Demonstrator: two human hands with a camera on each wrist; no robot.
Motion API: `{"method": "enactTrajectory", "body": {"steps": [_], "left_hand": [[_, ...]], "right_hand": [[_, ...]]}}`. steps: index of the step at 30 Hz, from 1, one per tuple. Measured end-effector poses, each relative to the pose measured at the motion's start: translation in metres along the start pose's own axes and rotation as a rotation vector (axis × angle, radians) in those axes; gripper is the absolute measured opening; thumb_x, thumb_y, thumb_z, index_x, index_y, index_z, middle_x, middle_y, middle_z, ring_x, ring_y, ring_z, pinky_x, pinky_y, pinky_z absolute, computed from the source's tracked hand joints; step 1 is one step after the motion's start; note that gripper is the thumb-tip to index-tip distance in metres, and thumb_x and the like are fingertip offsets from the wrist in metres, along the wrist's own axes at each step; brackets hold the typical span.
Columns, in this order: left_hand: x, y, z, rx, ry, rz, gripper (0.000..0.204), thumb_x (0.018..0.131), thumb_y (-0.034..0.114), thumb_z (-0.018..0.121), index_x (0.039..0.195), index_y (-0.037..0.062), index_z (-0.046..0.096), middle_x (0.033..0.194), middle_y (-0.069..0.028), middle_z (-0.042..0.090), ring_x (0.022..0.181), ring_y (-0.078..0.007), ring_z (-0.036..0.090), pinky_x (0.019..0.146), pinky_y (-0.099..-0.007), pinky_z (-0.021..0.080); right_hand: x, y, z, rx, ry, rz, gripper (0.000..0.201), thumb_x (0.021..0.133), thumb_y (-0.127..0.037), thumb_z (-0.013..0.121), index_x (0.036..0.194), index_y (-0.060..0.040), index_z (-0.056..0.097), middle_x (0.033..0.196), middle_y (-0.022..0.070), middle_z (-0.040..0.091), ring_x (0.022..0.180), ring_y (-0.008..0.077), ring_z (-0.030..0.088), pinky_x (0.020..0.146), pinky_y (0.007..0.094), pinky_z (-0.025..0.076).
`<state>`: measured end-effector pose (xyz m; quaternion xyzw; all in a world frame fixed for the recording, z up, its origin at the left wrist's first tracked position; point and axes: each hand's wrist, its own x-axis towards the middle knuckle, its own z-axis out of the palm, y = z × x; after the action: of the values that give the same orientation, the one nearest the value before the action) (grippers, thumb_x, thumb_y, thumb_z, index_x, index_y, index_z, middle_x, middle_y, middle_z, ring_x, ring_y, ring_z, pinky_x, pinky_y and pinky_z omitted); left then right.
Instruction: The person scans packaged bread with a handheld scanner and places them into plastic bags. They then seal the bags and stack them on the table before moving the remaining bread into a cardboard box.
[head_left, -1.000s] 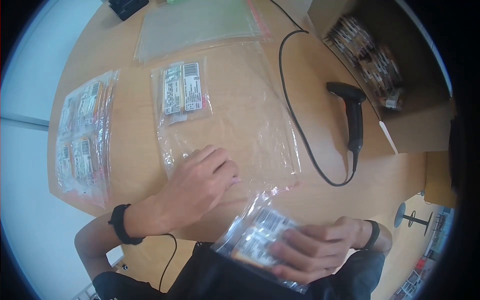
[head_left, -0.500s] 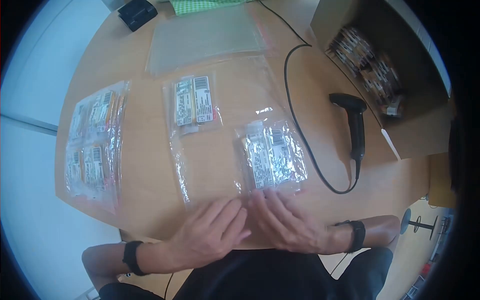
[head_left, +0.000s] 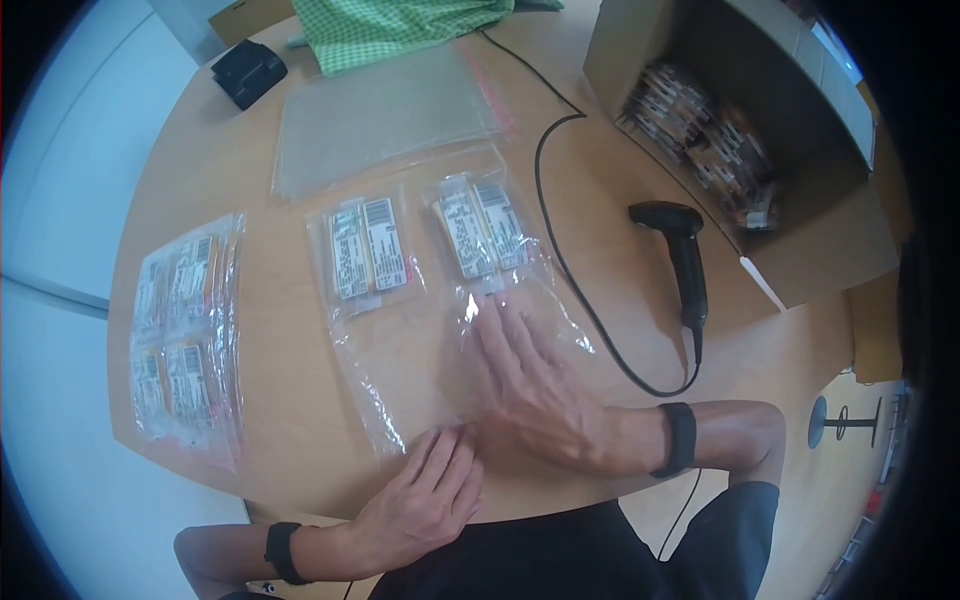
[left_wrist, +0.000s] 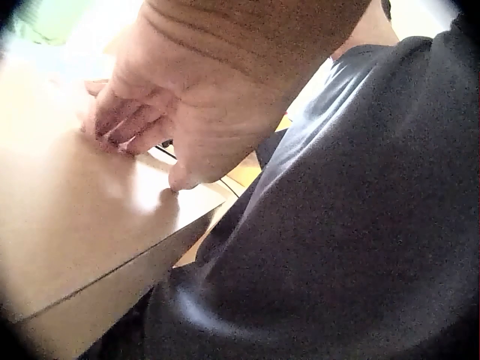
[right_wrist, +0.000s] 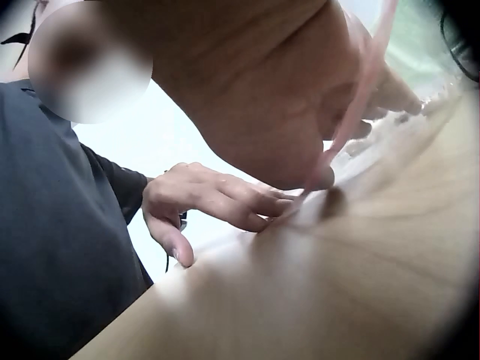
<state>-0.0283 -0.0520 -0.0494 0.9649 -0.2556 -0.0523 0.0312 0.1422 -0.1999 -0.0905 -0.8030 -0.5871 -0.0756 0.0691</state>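
Observation:
A large clear plastic bag [head_left: 400,375] lies flat on the table. Inside its far end are two labelled packets side by side, a left packet [head_left: 367,250] and a right packet [head_left: 480,232]. My right hand [head_left: 530,390] reaches into the bag from its near side, fingers straight, fingertips at the lower edge of the right packet. In the right wrist view the bag's pink strip [right_wrist: 349,124] crosses over this hand. My left hand [head_left: 425,500] rests at the bag's near edge, its fingers pressing down there and its thumb apart from them [left_wrist: 184,176].
A filled bag of packets [head_left: 185,340] lies at the left. Flat clear bags [head_left: 380,120] lie at the back near a green checked cloth [head_left: 400,30] and a black device [head_left: 248,75]. A barcode scanner [head_left: 685,260] with its cable and a cardboard box [head_left: 820,235] of packets stand right.
The right hand brought the right packet from near the body onto the table, then forward into the bag beside the left packet. The left hand moved back toward the table's near edge.

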Motion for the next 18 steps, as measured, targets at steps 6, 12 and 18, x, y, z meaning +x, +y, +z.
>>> {"method": "enactTrajectory", "body": {"steps": [6,12,18], "left_hand": [[0.001,-0.003,-0.003,-0.013,0.001,0.036,0.059,0.097,0.037,0.070,0.128,-0.0123,0.063,0.140,-0.0345,0.057,0.137,-0.0504,0.052,0.117,-0.0534,0.044],[-0.003,-0.004,0.001,-0.056,0.089,0.023,0.051,0.095,0.030,0.074,0.129,-0.0064,0.064,0.132,-0.0260,0.063,0.123,-0.0423,0.062,0.106,-0.0486,0.051],[0.008,-0.018,-0.026,-0.204,0.059,0.121,0.064,0.096,0.029,0.071,0.143,-0.0108,0.053,0.146,-0.0317,0.052,0.136,-0.0469,0.052,0.113,-0.0521,0.047]], "right_hand": [[0.013,0.009,0.014,0.034,0.090,0.062,0.047,0.090,-0.018,0.063,0.125,0.0122,0.066,0.155,0.0380,0.044,0.143,0.0545,0.047,0.115,0.0543,0.046],[-0.048,0.035,-0.080,0.294,0.245,-0.364,0.027,0.082,-0.022,0.066,0.100,-0.0017,0.071,0.110,0.0151,0.071,0.104,0.0275,0.072,0.080,0.0398,0.061],[-0.028,0.249,-0.120,-0.535,0.597,0.346,0.036,0.091,-0.015,0.072,0.126,-0.0044,0.067,0.114,0.0172,0.073,0.100,0.0377,0.071,0.084,0.0463,0.059]]}}
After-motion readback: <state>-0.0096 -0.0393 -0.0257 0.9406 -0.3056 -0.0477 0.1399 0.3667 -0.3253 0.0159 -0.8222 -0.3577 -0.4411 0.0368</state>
